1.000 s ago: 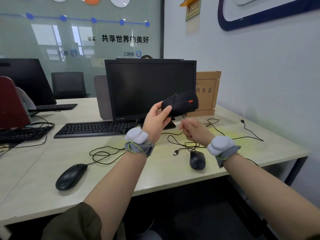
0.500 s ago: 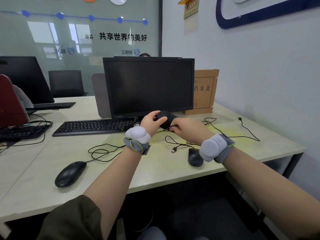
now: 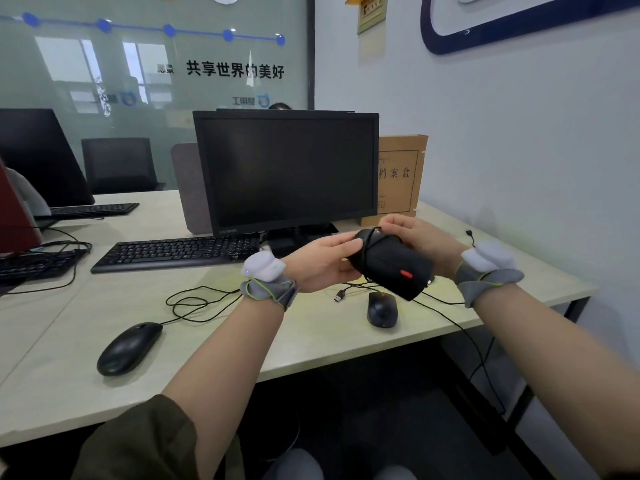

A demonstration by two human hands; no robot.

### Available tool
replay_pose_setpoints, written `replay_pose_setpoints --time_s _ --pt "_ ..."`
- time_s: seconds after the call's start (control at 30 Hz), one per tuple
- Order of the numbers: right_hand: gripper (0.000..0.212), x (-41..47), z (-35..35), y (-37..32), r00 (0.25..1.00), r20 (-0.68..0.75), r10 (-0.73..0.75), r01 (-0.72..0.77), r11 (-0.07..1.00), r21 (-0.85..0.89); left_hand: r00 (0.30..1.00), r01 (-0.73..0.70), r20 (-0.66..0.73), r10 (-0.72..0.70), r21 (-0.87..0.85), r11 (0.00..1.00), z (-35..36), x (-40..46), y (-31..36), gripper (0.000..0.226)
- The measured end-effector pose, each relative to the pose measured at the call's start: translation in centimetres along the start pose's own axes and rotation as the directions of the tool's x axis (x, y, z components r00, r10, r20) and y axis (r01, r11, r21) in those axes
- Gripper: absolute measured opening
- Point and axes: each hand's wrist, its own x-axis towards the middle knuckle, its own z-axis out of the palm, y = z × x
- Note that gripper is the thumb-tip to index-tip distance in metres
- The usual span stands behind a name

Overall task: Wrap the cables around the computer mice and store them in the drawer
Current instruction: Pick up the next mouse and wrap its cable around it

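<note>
Desk (image 3: 311, 344), monitor (image 3: 287, 171), keyboard (image 3: 176, 252), two loose mice (image 3: 129, 348), hands (image 3: 322, 263) gripping mouse (image 3: 393, 266).

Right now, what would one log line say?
step: wrapping cable | left hand: holds mouse | right hand: winds cable | desk: two mice wait

right hand (image 3: 417, 239): fingers partly hidden behind held mouse (image 3: 391, 268)
cable (image 3: 464, 341): lower end lost in dark under desk (image 3: 311, 344)
box (image 3: 398, 178): small print unreadable
laptop (image 3: 14, 216): cut by left edge
</note>
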Motion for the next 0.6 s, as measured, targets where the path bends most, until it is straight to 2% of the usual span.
replay_pose_setpoints --time_s 0.1,0.13,0.2,0.3,0.4,0.47,0.6 --pt "0.023 -0.6 -0.1 1.7 0.988 -0.145 0.062 -0.034 0.982 0.186 0.998 -0.053 -0.025 0.05 -0.1 0.994 0.6 0.5 0.1 0.026" --pt "0.024 -0.7 0.2 2.3 0.979 -0.194 0.068 -0.034 0.984 0.173 0.996 -0.069 -0.058 0.062 -0.129 0.989 0.7 0.7 0.2 0.023" --pt "0.026 -0.4 1.2 3.3 0.972 -0.236 0.006 0.002 0.999 0.036 0.985 -0.103 -0.154 0.078 -0.161 0.981 0.9 1.0 0.3 0.016" --pt "0.026 0.6 3.0 3.5 0.967 -0.242 0.077 -0.079 0.997 0.005 0.953 -0.162 -0.282 0.108 -0.177 0.971 1.0 1.3 0.1 0.01" --pt "0.029 1.0 3.9 3.6 0.976 -0.205 0.069 -0.104 0.98 -0.169 0.912 -0.255 -0.383 0.147 -0.247 0.935 0.8 1.5 0.0 0.01" --pt "0.021 0.9 4.7 3.9 0.988 -0.145 0.046 -0.09 0.944 -0.318 0.871 -0.327 -0.459 0.176 -0.274 0.904 0.5 1.5 0.2 0.016" --pt "0.015 0.9 5.6 3.8 0.987 -0.074 0.14 -0.158 0.896 -0.414 0.781 -0.371 -0.587 0.214 -0.16 0.915 -0.3 1.5 0.3 0.038"
